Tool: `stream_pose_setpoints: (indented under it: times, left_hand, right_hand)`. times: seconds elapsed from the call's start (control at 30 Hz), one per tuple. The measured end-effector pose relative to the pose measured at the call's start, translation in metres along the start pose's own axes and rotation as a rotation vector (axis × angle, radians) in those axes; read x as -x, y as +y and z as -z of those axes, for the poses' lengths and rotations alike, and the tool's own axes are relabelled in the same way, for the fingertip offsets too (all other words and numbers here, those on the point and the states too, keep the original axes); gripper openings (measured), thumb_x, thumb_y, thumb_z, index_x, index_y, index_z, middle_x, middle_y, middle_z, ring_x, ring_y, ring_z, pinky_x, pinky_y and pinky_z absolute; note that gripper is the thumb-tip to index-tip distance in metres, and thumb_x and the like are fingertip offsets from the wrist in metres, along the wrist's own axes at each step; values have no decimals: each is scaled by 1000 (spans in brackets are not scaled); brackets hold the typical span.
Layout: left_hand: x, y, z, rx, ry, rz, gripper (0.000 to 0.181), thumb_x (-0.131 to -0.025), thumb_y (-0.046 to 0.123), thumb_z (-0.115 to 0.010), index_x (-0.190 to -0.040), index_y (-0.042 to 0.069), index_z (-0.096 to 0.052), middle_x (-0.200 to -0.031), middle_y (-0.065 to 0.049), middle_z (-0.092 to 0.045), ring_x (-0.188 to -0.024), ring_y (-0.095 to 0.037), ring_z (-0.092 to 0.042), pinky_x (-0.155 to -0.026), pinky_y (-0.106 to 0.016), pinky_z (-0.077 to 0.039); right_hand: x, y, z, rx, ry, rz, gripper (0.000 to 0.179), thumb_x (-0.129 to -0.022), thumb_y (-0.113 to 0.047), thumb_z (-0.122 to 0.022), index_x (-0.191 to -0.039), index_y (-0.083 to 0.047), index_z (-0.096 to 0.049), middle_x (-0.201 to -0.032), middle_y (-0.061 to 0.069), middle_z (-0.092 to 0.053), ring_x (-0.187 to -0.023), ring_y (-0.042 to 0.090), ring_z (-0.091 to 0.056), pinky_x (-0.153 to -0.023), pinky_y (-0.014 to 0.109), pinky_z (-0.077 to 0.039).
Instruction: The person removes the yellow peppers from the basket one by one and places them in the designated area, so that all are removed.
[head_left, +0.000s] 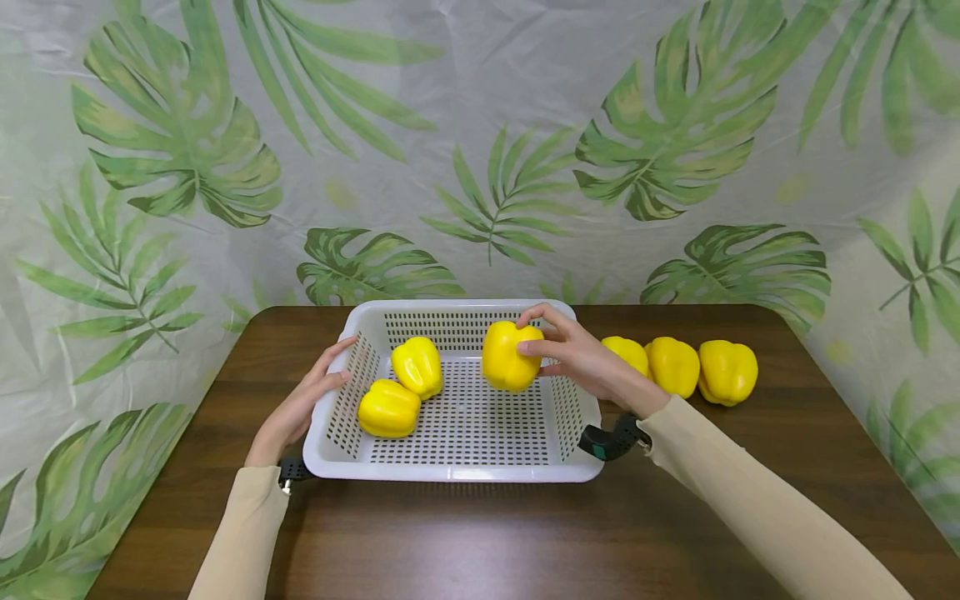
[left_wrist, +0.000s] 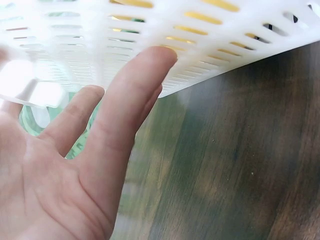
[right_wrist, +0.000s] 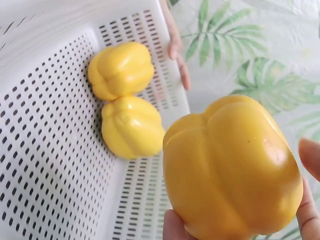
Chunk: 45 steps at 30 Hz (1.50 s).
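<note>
My right hand (head_left: 573, 350) grips a yellow bell pepper (head_left: 512, 357) between thumb and fingers, holding it above the right half of a white perforated plastic basket (head_left: 450, 475). In the right wrist view that held bell pepper (right_wrist: 232, 170) fills the lower right. Inside the basket's left half lie two more yellow bell peppers, an upper bell pepper (head_left: 417, 367) and a lower bell pepper (head_left: 389, 408), close together. At the basket's left side is my left hand (head_left: 296, 408), its fairly straight fingers against the outer wall. Seen from the left wrist, the thumb (left_wrist: 130, 95) touches that wall.
Right of the basket, three yellow bell peppers stand in a row on the brown wooden table (head_left: 480, 542): a partly covered bell pepper (head_left: 626, 352), a middle bell pepper (head_left: 672, 367) and an outer bell pepper (head_left: 727, 372). A leaf-patterned cloth (head_left: 510, 67) hangs behind the table.
</note>
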<state>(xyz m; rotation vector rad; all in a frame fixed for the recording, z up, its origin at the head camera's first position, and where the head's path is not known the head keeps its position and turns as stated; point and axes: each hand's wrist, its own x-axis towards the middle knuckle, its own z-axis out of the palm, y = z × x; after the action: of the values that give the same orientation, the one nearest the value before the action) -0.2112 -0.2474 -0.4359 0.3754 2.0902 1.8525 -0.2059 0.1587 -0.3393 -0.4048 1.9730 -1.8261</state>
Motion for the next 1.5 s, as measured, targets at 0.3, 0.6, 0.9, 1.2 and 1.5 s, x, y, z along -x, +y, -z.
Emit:
stream_pose_setpoints:
  times: [0.3,0.6,0.9,1.2,1.5]
  left_hand:
    - [0,0,0,6,-3,0,59,-101,24,-42,-152,29,-15,-155,-18,-9,-125,-54,-32,-78,-59,-50]
    - [0,1,0,-1,5,3,59,-100,24,-43,-152,29,-14,-155,-18,-9,-125,-55,-32,-78,-59,-50]
    - [0,1,-1,-4,3,-4,59,-101,24,-42,-152,29,-14,-155,-17,-9,-126,-54,-31,-79,-60,-49]
    - [0,0,0,7,9,5,59,-101,25,-43,-152,30,-15,-155,-17,-10,-125,-53,-33,-78,-59,-50]
    - [-1,-1,-1,1,11,11,59,-100,26,-44,-152,32,-15,-154,-18,-10,-124,-54,-33,-77,-59,-50]
  right_hand:
    - [12,-1,15,49,58,41,32,-94,-14,-59,-122,-13,-43,-136,20,-36,-104,34,-51,-86,46,-48]
    - [26,-1,32,-33,76,76,27,-97,-10,-52,-122,-17,-46,-132,22,-40,-105,31,-52,-85,46,-48]
    - [39,3,49,-16,99,81,25,-101,-17,-48,-125,-20,-43,-134,17,-39,-108,28,-51,-87,44,-48]
    - [54,9,59,-1,138,55,28,-99,-17,-52,-126,-22,-42,-131,17,-38,-104,25,-52,-84,35,-49]
    - [66,18,71,2,142,49,32,-99,-15,-50,-129,-24,-41,-128,14,-40,-103,22,-53,-85,34,-49]
